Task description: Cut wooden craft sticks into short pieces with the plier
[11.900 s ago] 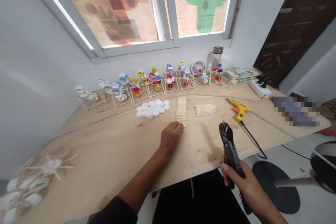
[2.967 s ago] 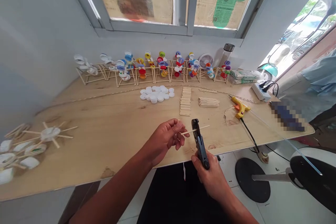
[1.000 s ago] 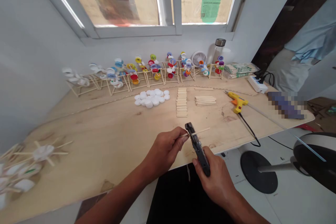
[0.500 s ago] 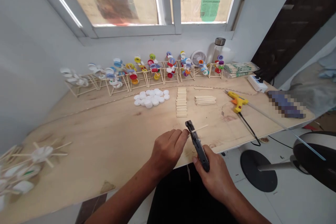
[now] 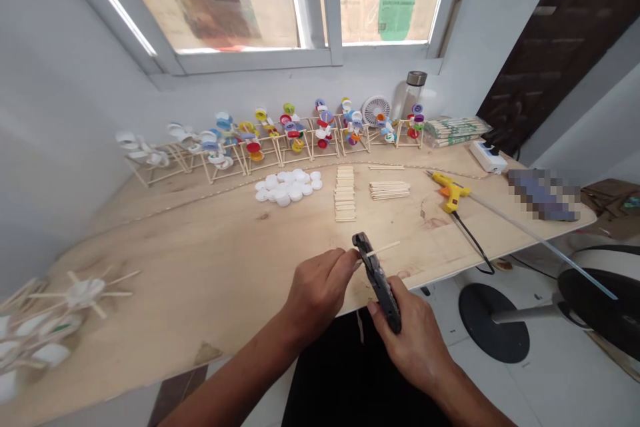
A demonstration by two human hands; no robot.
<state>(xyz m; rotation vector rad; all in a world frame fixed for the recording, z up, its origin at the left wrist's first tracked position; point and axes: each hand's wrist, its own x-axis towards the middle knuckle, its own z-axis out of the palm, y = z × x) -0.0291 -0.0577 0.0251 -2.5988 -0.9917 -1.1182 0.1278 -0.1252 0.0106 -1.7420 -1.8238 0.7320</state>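
Note:
My right hand (image 5: 417,337) is wrapped around the handle of a dark hand cutter (image 5: 377,277), whose head points up and to the left above the table's front edge. A thin wooden stick (image 5: 387,248) passes across the cutter near its head and sticks out to the right. Its left end is pinched in the fingers of my left hand (image 5: 320,287), which is closed and right beside the cutter head. Beyond my hands lie a column of short cut sticks (image 5: 345,193) and a small pile of longer sticks (image 5: 390,190).
White bottle caps (image 5: 287,187) are heaped mid-table. Stick frames with coloured caps (image 5: 295,137) line the wall. A yellow glue gun (image 5: 453,190) with a cord and a power strip (image 5: 487,157) are at right. Stick-and-cap wheels (image 5: 85,292) lie at far left.
Both hands, the cutter and the stick stay almost in place, with the stick still across the cutter head. The view has shifted slightly.

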